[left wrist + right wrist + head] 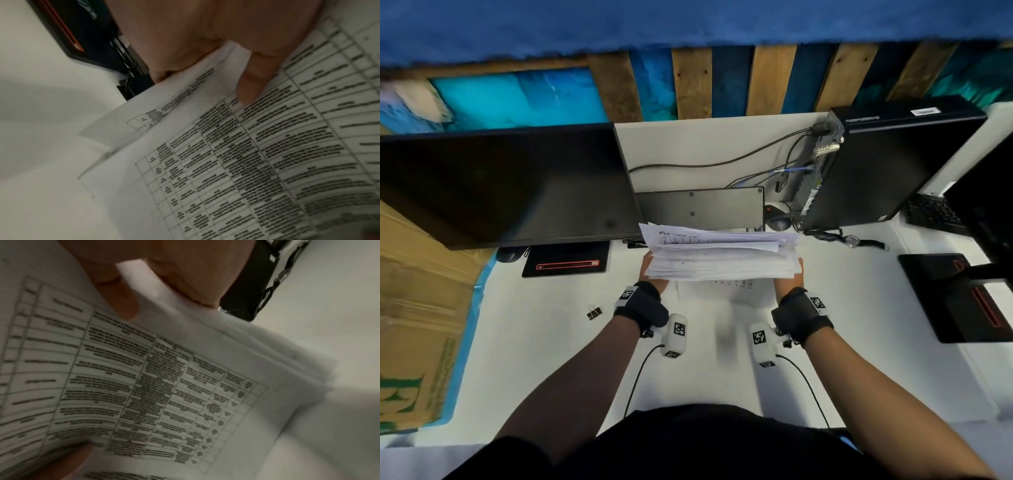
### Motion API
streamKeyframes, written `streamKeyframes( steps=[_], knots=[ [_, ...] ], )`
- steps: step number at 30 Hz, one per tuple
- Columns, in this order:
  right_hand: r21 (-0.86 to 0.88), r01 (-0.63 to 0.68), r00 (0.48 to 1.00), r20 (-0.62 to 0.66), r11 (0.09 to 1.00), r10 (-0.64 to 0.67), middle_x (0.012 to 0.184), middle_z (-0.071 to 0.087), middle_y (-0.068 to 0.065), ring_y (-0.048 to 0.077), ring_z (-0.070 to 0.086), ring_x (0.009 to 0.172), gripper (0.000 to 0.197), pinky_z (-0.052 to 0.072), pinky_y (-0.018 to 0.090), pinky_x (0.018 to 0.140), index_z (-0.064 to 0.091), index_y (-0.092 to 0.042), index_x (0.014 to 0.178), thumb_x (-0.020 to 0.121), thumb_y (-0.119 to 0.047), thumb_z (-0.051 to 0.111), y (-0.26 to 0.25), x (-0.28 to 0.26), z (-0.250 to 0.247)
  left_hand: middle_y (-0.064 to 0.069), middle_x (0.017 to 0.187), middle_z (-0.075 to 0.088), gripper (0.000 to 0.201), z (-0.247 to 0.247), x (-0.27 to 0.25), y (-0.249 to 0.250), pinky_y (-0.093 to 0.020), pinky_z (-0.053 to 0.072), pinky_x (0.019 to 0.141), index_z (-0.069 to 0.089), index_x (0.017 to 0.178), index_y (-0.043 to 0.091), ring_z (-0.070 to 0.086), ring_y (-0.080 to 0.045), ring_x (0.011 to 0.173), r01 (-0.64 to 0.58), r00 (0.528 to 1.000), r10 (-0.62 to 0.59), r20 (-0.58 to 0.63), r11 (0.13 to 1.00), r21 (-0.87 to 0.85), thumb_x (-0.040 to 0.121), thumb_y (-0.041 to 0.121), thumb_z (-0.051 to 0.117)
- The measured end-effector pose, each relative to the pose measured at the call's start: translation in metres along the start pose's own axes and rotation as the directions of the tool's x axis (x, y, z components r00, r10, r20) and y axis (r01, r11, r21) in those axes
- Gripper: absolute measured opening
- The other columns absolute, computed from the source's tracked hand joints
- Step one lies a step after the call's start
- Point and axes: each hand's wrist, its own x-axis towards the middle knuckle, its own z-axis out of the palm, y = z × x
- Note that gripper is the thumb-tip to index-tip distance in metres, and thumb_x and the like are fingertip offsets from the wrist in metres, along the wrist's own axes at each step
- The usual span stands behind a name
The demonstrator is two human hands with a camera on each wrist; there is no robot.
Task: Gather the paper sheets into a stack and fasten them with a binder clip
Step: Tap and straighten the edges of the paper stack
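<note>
White desk (524, 342) before dark monitors, thick uneven stack of white printed paper sheets (722, 257) raised above it, left hand (650, 274) and right hand (789, 277) gripping its opposite ends, small black binder clip (594, 312) lying left of the left wrist in the head view only, wrist views showing a finger (252, 81) across the tabled underside.

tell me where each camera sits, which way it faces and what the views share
Head: on the head, looking down at the desk; both forearms, left hand and right hand hold the paper stack; binder clip lies left.
Left wrist: under the stack, looking along the fingers at a printed table.
Right wrist: the same from the other side, fingers on the paper.
Shared: the stack, in all three.
</note>
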Motion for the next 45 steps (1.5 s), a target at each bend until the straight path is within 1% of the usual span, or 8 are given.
streamKeyframes(
  steps=[6, 11, 16, 22, 27, 34, 40, 45],
  knots=[
    [0.249, -0.003, 0.999, 0.048, 0.968, -0.009, 0.104, 0.070, 0.002, 0.016, 0.067, 0.093, 0.031, 0.055, 0.029, 0.079, 0.063, -0.020, 0.111, 0.081, -0.027, 0.067, -0.015, -0.008, 0.009, -0.002, 0.101, 0.075, 0.044, 0.004, -0.008, 0.017, -0.031, 0.050, 0.091, 0.066, 0.109, 0.009, 0.069, -0.018, 0.097, -0.261, 0.949, 0.302, 0.089, 0.913, -0.313, 0.065, 0.005, 0.074],
    [0.155, 0.005, 1.000, 0.025, 0.988, -0.009, 0.109, 0.070, 0.007, 0.022, 0.067, 0.100, 0.046, 0.057, 0.033, 0.085, 0.062, -0.011, 0.116, 0.072, -0.018, 0.075, -0.002, -0.010, -0.004, -0.006, 0.108, 0.074, 0.034, -0.003, -0.012, 0.014, -0.042, 0.051, 0.096, 0.072, 0.102, 0.020, 0.068, -0.025, 0.107, -0.344, 0.892, 0.388, 0.233, 0.915, -0.210, 0.068, 0.022, 0.080],
    [-0.045, -0.036, 0.999, -0.039, 0.998, 0.034, 0.085, 0.068, 0.003, 0.022, 0.063, 0.081, 0.019, 0.052, 0.033, 0.075, 0.065, -0.013, 0.087, 0.078, 0.003, 0.060, 0.003, -0.002, -0.002, 0.001, 0.107, 0.074, 0.043, -0.003, 0.005, -0.005, -0.036, 0.054, 0.092, 0.068, 0.111, 0.016, 0.070, -0.016, 0.102, -0.366, 0.929, 0.368, 0.031, 0.929, -0.061, 0.072, 0.028, 0.083],
    [0.035, -0.055, 0.995, -0.082, 0.998, 0.058, 0.076, 0.062, -0.001, 0.012, 0.058, 0.068, 0.017, 0.049, 0.024, 0.062, 0.061, -0.012, 0.083, 0.082, 0.002, 0.051, 0.002, 0.003, 0.001, 0.002, 0.117, 0.063, 0.040, 0.008, 0.012, -0.021, -0.034, 0.042, 0.101, 0.054, 0.125, 0.021, 0.057, -0.022, 0.111, -0.359, 0.933, 0.357, -0.029, 0.931, -0.067, 0.086, 0.018, 0.045],
    [0.017, -0.084, 0.992, -0.089, 0.996, 0.085, 0.081, 0.063, 0.004, 0.020, 0.058, 0.077, 0.018, 0.051, 0.036, 0.075, 0.062, -0.017, 0.078, 0.080, -0.002, 0.051, 0.000, 0.006, -0.002, 0.005, 0.118, 0.061, 0.040, 0.006, 0.019, -0.036, -0.034, 0.040, 0.104, 0.055, 0.128, 0.021, 0.056, -0.022, 0.116, -0.343, 0.938, 0.345, -0.024, 0.937, 0.058, 0.092, 0.029, 0.039],
    [0.037, -0.099, 0.994, -0.052, 0.994, 0.101, 0.083, 0.065, 0.003, 0.018, 0.059, 0.077, 0.018, 0.051, 0.032, 0.070, 0.062, -0.016, 0.082, 0.068, -0.013, 0.052, -0.006, 0.001, -0.005, 0.001, 0.093, 0.064, 0.018, -0.016, 0.025, -0.048, -0.025, 0.049, 0.086, 0.065, 0.100, 0.012, 0.059, -0.012, 0.084, -0.436, 0.843, 0.499, -0.203, 0.853, 0.286, 0.089, 0.026, 0.064],
    [0.084, -0.101, 0.995, -0.009, 0.991, 0.102, 0.078, 0.060, 0.002, 0.019, 0.054, 0.077, 0.023, 0.044, 0.029, 0.070, 0.062, -0.017, 0.077, 0.058, -0.010, 0.050, -0.010, 0.000, -0.003, -0.003, 0.095, 0.070, 0.016, -0.027, 0.032, -0.063, -0.022, 0.045, 0.083, 0.071, 0.096, 0.007, 0.061, -0.015, 0.084, -0.377, 0.894, 0.443, -0.073, 0.830, 0.411, 0.085, 0.019, 0.070],
    [0.085, -0.067, 0.993, -0.089, 0.994, 0.075, 0.086, 0.060, 0.003, 0.018, 0.051, 0.082, 0.019, 0.041, 0.033, 0.080, 0.061, -0.020, 0.085, 0.073, -0.022, 0.046, -0.010, 0.007, -0.009, 0.000, 0.095, 0.065, 0.026, -0.032, 0.033, -0.060, -0.013, 0.047, 0.082, 0.071, 0.108, 0.005, 0.060, -0.021, 0.093, -0.438, 0.881, 0.472, 0.033, 0.788, 0.432, 0.083, -0.001, 0.067]
  ],
)
